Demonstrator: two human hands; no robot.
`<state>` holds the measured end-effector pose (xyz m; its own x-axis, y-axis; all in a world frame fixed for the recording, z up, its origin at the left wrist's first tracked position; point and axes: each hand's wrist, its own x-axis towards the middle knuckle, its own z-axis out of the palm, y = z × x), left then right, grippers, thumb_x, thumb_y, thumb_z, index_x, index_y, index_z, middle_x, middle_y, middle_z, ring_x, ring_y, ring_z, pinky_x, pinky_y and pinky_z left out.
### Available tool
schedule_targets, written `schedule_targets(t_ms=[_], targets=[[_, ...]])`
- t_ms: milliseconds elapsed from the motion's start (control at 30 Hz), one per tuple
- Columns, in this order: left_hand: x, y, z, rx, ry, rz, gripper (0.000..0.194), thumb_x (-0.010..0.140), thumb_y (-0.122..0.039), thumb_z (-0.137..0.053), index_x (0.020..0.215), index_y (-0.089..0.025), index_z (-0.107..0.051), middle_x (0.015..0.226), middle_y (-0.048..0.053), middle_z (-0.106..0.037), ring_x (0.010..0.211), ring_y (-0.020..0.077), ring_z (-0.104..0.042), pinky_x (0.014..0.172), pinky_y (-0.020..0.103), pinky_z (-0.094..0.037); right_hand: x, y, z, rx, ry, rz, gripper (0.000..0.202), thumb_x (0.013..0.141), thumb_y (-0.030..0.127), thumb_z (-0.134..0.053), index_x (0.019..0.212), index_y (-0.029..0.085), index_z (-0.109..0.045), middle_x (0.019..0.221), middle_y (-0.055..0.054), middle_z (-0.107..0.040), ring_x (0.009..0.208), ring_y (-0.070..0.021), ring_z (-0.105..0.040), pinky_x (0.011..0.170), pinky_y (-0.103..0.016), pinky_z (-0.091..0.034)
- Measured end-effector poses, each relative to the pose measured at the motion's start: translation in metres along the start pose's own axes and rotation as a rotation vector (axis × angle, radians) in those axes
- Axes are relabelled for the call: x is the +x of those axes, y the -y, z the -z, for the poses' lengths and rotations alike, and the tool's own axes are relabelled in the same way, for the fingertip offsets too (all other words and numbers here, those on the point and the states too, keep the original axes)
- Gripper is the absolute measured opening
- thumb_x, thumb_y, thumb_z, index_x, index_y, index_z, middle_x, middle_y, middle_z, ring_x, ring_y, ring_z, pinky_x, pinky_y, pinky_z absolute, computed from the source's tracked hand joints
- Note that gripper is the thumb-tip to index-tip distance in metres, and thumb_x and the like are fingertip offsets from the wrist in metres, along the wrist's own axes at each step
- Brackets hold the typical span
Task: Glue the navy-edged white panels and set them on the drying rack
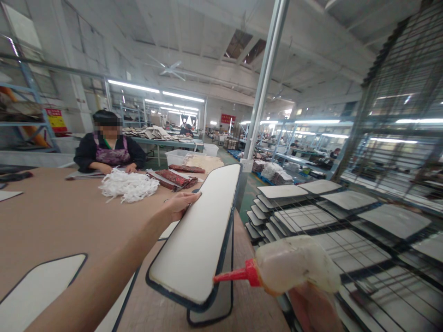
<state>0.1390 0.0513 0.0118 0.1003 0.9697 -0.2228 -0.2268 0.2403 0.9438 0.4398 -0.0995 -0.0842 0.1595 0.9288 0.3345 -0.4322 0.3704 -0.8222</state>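
Note:
My left hand [182,205] pinches the left edge of a long white panel [199,235] with rounded corners and a dark border, held tilted over the brown table. My right hand [313,306], at the lower right, is wrapped round a translucent squeeze bottle [296,265]. Its red nozzle [235,275] points left, and the tip is at the panel's lower right edge. Beneath the held panel, another dark-edged panel [211,306] partly shows. More white panels [44,279] lie at the table's lower left.
Across the brown table [86,221], a person [110,150] works behind a pile of white strips [128,185]. Red patterned rolls [173,179] lie beside it. A wire rack [332,230] of white panels fills the right side, near a metal post [265,83].

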Motion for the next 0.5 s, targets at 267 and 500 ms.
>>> schedule_targets(t_ms=[267, 500], targets=[[-0.002, 0.0, -0.006, -0.039, -0.117, -0.074, 0.017, 0.076, -0.018, -0.076, 0.062, -0.012, -0.07, 0.052, 0.005, -0.071, 0.039, 0.0147, -0.061, 0.042, 0.023, -0.051, 0.012, 0.008, -0.027, 0.113, -0.049, 0.033, 0.041, 0.069, 0.033, -0.082, 0.11, 0.028, -0.074, 0.099, -0.01, -0.077, 0.09, -0.0313, -0.073, 0.085, -0.048, -0.059], [-0.008, -0.003, -0.007, -0.084, -0.187, -0.192, 0.013, 0.085, -0.012, -0.065, 0.073, -0.013, -0.07, 0.055, 0.003, -0.073, 0.042, 0.0137, -0.063, 0.044, 0.021, -0.052, 0.066, 0.041, -0.052, 0.087, -0.163, 0.182, 0.066, 0.053, 0.034, -0.089, 0.116, 0.027, -0.069, 0.096, -0.007, -0.078, 0.088, -0.0315, -0.072, 0.084, -0.049, -0.059]])
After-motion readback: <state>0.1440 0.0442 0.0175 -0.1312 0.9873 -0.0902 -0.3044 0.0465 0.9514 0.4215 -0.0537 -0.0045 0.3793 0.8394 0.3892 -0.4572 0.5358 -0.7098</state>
